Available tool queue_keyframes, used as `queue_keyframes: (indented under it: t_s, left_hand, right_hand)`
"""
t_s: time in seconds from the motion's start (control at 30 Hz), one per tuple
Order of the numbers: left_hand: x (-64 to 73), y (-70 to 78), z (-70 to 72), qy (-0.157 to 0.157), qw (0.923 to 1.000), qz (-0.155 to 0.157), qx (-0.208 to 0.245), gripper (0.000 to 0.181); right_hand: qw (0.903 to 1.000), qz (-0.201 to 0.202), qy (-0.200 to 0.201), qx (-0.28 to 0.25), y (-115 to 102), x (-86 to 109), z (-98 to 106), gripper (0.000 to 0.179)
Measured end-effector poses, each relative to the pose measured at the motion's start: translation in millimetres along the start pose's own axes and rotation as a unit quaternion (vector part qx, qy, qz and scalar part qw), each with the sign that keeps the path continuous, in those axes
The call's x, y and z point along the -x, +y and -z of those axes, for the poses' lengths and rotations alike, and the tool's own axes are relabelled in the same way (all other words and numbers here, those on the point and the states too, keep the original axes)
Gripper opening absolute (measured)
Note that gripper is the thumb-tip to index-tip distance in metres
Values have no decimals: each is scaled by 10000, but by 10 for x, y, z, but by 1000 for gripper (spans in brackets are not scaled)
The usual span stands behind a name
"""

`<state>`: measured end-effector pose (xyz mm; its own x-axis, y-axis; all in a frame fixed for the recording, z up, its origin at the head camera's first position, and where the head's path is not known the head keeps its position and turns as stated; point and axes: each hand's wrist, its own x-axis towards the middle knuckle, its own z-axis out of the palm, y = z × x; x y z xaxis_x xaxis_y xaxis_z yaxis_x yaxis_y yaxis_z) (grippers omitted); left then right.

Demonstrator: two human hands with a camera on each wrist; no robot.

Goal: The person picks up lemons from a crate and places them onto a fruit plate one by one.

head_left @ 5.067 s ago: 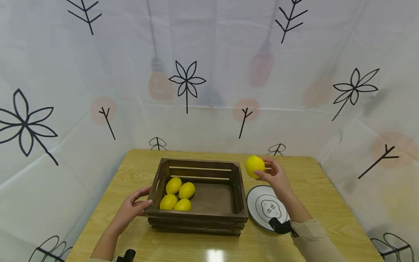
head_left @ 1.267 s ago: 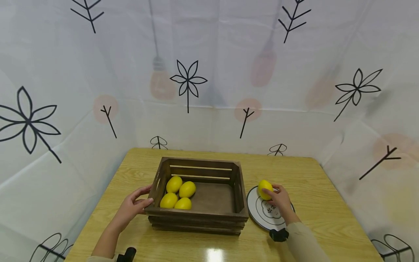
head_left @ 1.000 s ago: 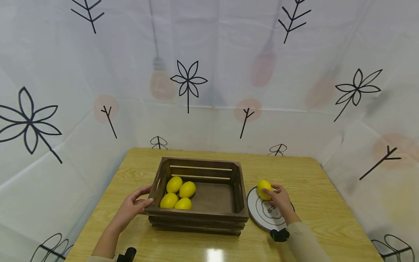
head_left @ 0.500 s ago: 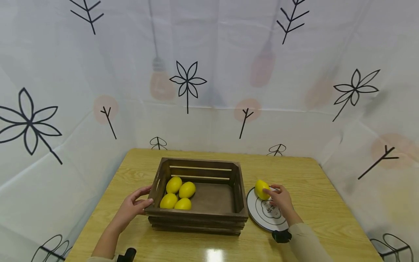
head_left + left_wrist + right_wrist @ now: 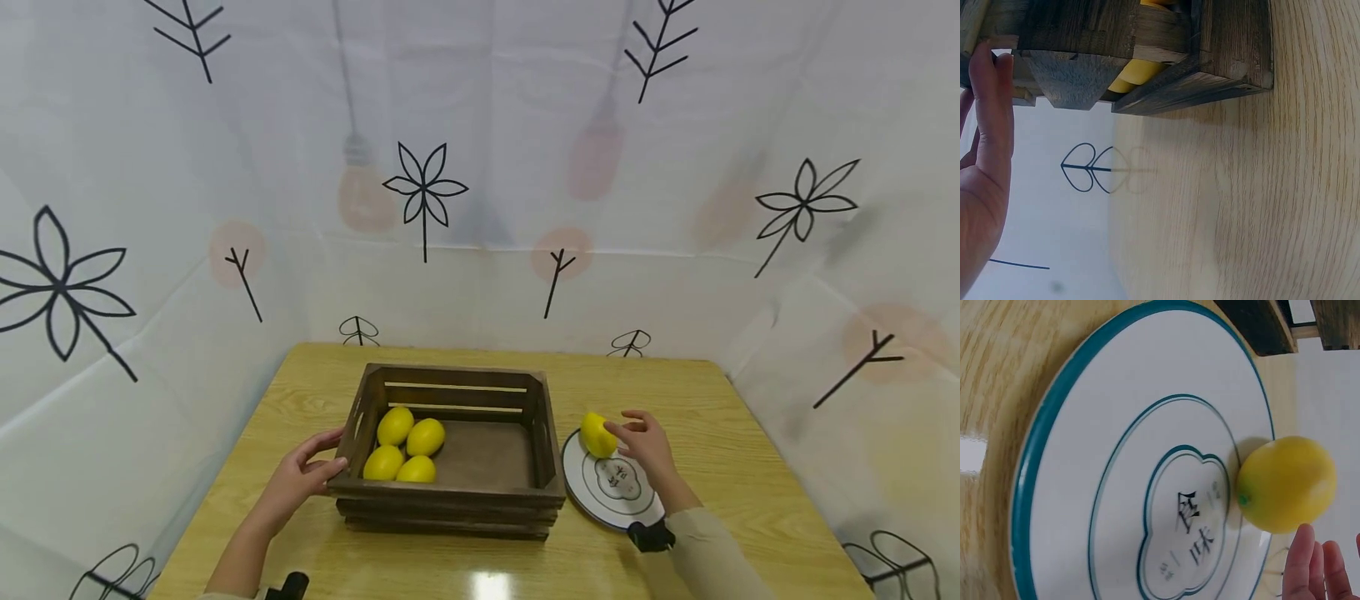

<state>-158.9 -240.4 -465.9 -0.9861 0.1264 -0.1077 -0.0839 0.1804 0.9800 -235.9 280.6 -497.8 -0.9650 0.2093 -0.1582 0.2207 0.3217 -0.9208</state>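
Observation:
A yellow lemon [image 5: 598,435] lies on the far left part of a white plate [image 5: 588,496], which has a teal rim and printed characters. Beside the lemon is my right hand [image 5: 651,450], fingers loosely extended. The right wrist view shows its fingertips [image 5: 1300,550] right by the lemon [image 5: 1288,484]; whether they touch is hard to tell. My left hand [image 5: 296,479] rests against the left end of a dark wooden crate [image 5: 450,492], thumb at the near corner. In the left wrist view, straight fingers [image 5: 994,94] touch the crate [image 5: 1079,75]. Several lemons [image 5: 405,446] sit in the crate's left half.
The crate and plate stand side by side on a light wooden table [image 5: 420,567], with a narrow gap between them. A white printed cloth [image 5: 495,167] hangs behind and at both sides of the table.
Since the oldest frame, my right hand has lowered the lemon onto the plate. Over the last second it shifted slightly left, and the fingers have let go and drawn off. The left hand stays put.

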Motion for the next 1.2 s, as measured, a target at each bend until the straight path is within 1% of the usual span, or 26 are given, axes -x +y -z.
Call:
queue_keyframes:
  t_s: [0.17, 0.3, 0.53, 0.73, 0.9, 1.2]
  left_hand:
    - [14, 4, 0, -6, 10000, 34, -31, 55]
    - [18, 7, -2, 4, 10000, 47, -49, 55]
    - [16, 8, -1, 12, 10000, 50, -19, 55]
    - [14, 19, 0, -12, 10000, 25, -38, 55]
    - [14, 19, 2, -15, 10000, 19, -58, 56]
    - [16, 13, 1, -4, 10000, 11, -41, 56]
  right_hand:
    - [9998, 192, -40, -27, -66, -4, 20, 70]
    - [9995, 293, -49, -66, -140, 5, 28, 65]
    - [9989, 463, -67, 15, -294, 47, 40, 66]
    - [9979, 634, -101, -82, -372, 42, 46, 63]
    - [9972, 710, -168, -154, -448, 46, 28, 64]
    - [9964, 812, -213, -114, -609, 46, -19, 63]
